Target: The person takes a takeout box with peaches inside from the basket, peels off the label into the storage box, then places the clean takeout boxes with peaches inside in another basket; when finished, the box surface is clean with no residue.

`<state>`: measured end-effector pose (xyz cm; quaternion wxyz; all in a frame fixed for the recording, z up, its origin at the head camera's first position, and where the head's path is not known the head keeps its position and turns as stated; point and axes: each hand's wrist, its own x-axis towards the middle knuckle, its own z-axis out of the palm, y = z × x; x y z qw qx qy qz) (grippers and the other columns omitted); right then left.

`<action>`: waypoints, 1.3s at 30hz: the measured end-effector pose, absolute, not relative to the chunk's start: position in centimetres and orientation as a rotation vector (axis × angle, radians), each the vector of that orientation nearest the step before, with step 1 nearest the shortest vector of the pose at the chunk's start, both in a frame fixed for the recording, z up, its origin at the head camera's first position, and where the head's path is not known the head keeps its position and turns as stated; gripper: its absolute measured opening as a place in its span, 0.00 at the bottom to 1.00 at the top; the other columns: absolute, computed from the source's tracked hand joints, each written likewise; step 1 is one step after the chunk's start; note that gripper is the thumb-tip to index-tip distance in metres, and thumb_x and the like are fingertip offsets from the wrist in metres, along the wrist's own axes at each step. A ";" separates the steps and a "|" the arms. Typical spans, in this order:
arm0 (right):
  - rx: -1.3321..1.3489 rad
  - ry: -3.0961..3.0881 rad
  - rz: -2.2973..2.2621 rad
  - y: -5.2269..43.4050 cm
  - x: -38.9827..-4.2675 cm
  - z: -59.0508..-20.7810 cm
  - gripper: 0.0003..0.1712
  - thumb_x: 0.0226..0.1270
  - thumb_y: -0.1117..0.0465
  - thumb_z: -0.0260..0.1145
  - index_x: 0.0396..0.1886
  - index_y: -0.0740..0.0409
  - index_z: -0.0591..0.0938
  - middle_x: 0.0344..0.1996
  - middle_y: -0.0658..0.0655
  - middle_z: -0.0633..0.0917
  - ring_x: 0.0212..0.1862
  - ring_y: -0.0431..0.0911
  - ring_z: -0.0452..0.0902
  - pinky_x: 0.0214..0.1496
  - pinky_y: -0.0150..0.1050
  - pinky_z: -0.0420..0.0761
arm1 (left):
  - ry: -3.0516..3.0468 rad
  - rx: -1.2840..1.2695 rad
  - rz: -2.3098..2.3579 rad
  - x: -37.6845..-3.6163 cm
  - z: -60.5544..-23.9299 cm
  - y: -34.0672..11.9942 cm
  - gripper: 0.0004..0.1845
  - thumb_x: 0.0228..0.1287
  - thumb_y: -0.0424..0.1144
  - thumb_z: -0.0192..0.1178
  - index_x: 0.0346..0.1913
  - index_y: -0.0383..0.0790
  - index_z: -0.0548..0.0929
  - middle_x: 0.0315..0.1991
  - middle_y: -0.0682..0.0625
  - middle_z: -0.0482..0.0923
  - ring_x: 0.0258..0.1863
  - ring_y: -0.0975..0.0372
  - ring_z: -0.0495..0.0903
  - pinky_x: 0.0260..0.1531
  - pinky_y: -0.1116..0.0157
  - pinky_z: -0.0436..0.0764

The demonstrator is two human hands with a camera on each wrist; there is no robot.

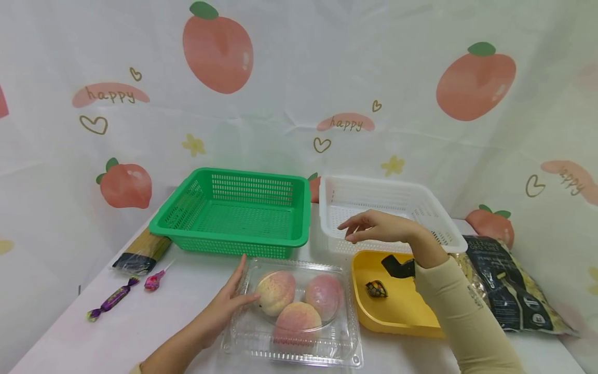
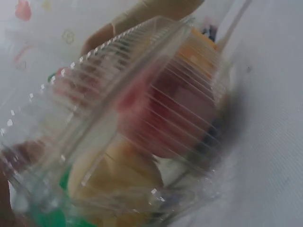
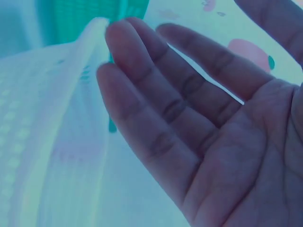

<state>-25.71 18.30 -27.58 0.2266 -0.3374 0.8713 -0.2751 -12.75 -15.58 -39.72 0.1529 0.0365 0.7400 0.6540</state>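
A clear plastic clamshell box [image 1: 348, 350] lies at the table's front and holds three peaches [image 1: 276, 292]. My left hand [image 1: 239, 286] rests against the box's left side, fingers straight, thumb touching the wall by the nearest peach. The left wrist view shows the ribbed box [image 2: 118, 80] and the peaches [image 2: 180, 113] close up and blurred. My right hand [image 1: 357, 231] hovers palm down over the front rim of the white basket [image 1: 436, 215] and holds nothing. In the right wrist view its fingers [image 3: 180, 109] are spread and relaxed beside the white basket [image 3: 42, 142].
A green basket [image 1: 196, 208] stands left of the white one. A yellow tray [image 1: 402, 311] with one small wrapped sweet [image 1: 376, 289] sits under my right forearm. A dark pasta bag [image 1: 511, 288] lies at far right. A spaghetti pack [image 1: 142, 253], a purple sweet [image 1: 111, 299] and a pink lollipop [image 1: 155, 280] lie at left.
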 end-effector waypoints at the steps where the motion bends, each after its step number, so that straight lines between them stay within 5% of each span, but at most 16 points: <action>1: -0.936 2.396 -0.778 17.8 -26.2 -27.5 0.26 0.68 0.53 0.58 0.60 0.63 0.74 0.48 0.62 0.82 0.46 0.50 0.78 0.52 0.41 0.77 | 2.082 0.079 1.908 -12.8 -39.9 -15.6 0.49 0.63 0.45 0.57 0.73 0.64 0.31 0.74 0.44 0.20 0.71 0.39 0.26 0.64 0.38 0.38; 6: -0.915 2.356 -0.921 15.3 -28.8 -27.2 0.25 0.69 0.55 0.57 0.62 0.61 0.72 0.54 0.62 0.78 0.51 0.55 0.77 0.58 0.45 0.76 | 1.963 -0.012 1.982 -13.0 -40.7 -15.7 0.49 0.62 0.45 0.56 0.72 0.65 0.31 0.72 0.36 0.20 0.70 0.35 0.30 0.61 0.33 0.41; 12: -0.902 2.265 -1.104 12.1 -31.3 -27.4 0.27 0.70 0.55 0.56 0.65 0.62 0.68 0.64 0.61 0.70 0.60 0.56 0.71 0.62 0.46 0.73 | 1.942 -0.028 2.001 -13.0 -41.1 -15.6 0.48 0.61 0.46 0.56 0.72 0.66 0.32 0.73 0.39 0.20 0.71 0.37 0.34 0.60 0.32 0.36; 25: -0.552 2.267 -1.537 7.1 -34.9 -28.9 0.30 0.70 0.50 0.55 0.66 0.59 0.66 0.68 0.57 0.65 0.71 0.51 0.57 0.72 0.45 0.59 | 1.960 -0.001 2.024 -12.9 -41.4 -15.5 0.48 0.61 0.46 0.57 0.73 0.66 0.34 0.74 0.39 0.23 0.71 0.38 0.39 0.59 0.31 0.34; 33: -0.184 2.310 -1.801 5.9 -36.5 -31.0 0.31 0.66 0.47 0.59 0.65 0.55 0.69 0.70 0.56 0.62 0.73 0.52 0.52 0.73 0.47 0.56 | 1.949 0.021 2.034 -13.0 -41.4 -15.3 0.48 0.61 0.45 0.57 0.73 0.65 0.34 0.73 0.41 0.20 0.71 0.38 0.29 0.59 0.31 0.31; 39: -0.055 2.409 -1.780 5.2 -37.0 -32.7 0.25 0.64 0.46 0.62 0.59 0.48 0.76 0.75 0.53 0.45 0.75 0.52 0.42 0.71 0.53 0.57 | 1.955 0.000 2.039 -12.9 -41.4 -15.4 0.47 0.61 0.45 0.57 0.73 0.65 0.35 0.73 0.41 0.20 0.71 0.38 0.25 0.59 0.31 0.30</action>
